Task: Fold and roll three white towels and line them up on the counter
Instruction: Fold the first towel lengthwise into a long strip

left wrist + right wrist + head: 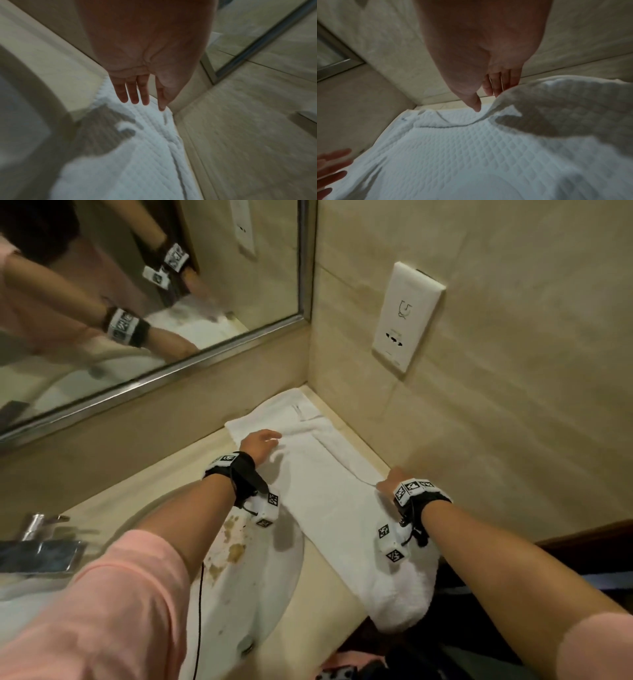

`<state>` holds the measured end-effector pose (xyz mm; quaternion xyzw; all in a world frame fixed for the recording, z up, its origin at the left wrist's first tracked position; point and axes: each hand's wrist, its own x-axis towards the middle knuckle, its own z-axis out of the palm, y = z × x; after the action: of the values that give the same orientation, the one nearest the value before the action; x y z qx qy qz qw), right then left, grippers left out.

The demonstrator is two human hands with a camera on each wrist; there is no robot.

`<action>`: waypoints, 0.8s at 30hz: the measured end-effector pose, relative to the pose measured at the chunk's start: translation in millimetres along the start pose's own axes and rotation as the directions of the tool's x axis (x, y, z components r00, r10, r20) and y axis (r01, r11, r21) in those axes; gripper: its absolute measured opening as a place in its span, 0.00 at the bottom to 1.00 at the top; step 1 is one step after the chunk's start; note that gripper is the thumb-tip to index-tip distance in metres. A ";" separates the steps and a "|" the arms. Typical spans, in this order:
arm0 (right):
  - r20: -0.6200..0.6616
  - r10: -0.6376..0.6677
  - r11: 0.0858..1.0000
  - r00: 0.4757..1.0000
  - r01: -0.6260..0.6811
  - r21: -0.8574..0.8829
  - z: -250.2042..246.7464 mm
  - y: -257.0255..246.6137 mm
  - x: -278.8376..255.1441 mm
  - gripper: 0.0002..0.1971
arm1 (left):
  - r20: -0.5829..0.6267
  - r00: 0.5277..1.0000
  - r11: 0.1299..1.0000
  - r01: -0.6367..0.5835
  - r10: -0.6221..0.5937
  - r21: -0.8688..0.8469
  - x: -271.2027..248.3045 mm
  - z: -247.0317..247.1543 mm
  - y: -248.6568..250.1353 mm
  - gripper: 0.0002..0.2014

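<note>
- Beige stone counter [329,583] runs into a corner of tiled wall, lit dimly, with a framed mirror [301,268] along the far side.
- One white towel [329,505] with a waffle weave lies stretched out on the counter, its far end tucked into the wall corner at about 12 o'clock and its near end drooping over the counter's front edge toward 5 o'clock.
- A fold line runs lengthwise along the towel's right side, close to the wall.
- At 10 o'clock on the towel, the left hand [262,445] is spread flat over the cloth, fingers [132,93] straight and slightly apart; whether they press the fabric cannot be told.
- At 3 o'clock on the towel, the right hand [394,479] lifts the folded edge: the right wrist view shows cloth raised over the fingers [496,86], which reach under it, with the thumb pointing down on the near side.
- Both wrists carry black straps with white marker blocks.
- Left of the towel, at 8 o'clock, sits a white sink [281,583] with brownish stains, the towel's left edge lying over its rim.
- Farther out at 9 o'clock stands a chrome tap [37,539].
- On the wall at 1 o'clock is a white socket plate [407,316].
</note>
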<state>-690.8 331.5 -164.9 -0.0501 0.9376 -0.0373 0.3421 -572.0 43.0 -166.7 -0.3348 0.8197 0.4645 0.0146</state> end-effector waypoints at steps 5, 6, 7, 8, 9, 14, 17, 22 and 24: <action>-0.022 -0.139 0.983 0.990 0.135 -0.126 0.0 -49.5 8.5 0.15 | -0.164 0.979 0.991 0.104 -0.118 -0.088 5.4 -15.0 -35.7 0.14; -0.041 -0.177 0.975 0.983 0.170 -0.140 1.4 -58.4 12.2 0.18 | -0.181 0.976 0.990 0.108 -0.122 -0.090 7.5 -18.0 -40.6 0.15; -0.047 -0.210 0.968 0.977 0.201 -0.147 3.6 -67.7 17.0 0.19 | -0.199 0.972 0.988 0.109 -0.128 -0.106 9.9 -20.8 -45.4 0.16; -0.048 -0.235 0.962 0.971 0.226 -0.150 4.5 -77.7 20.4 0.19 | -0.213 0.968 0.987 0.112 -0.135 -0.117 11.9 -23.9 -48.8 0.16; -0.051 -0.250 0.959 0.967 0.240 -0.152 3.7 -87.9 20.2 0.20 | -0.229 0.964 0.987 0.108 -0.133 -0.120 15.8 -26.4 -53.3 0.17; -0.112 -0.291 0.955 0.950 0.281 -0.095 -1.2 -129.9 35.7 0.27 | -0.241 0.963 0.986 0.085 -0.118 -0.144 31.3 -36.1 -62.8 0.18; -0.132 -0.409 0.912 0.903 0.406 -0.048 -4.0 -148.4 52.0 0.27 | -0.256 0.951 0.976 0.133 -0.175 -0.175 42.6 -39.5 -65.2 0.20; -0.156 -0.497 0.865 0.854 0.501 -0.017 -10.4 -178.6 71.3 0.25 | -0.242 0.950 0.978 0.180 -0.200 -0.101 58.2 -42.3 -61.7 0.21; -0.154 -0.504 0.860 0.850 0.510 -0.002 -15.2 -188.0 78.2 0.26 | -0.215 0.961 0.984 0.174 -0.176 -0.028 63.9 -41.7 -61.3 0.22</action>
<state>-747.3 136.2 -183.6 -0.2859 0.9132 -0.1478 0.2501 -575.1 -44.5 -210.4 -0.4546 0.7815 0.4257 -0.0352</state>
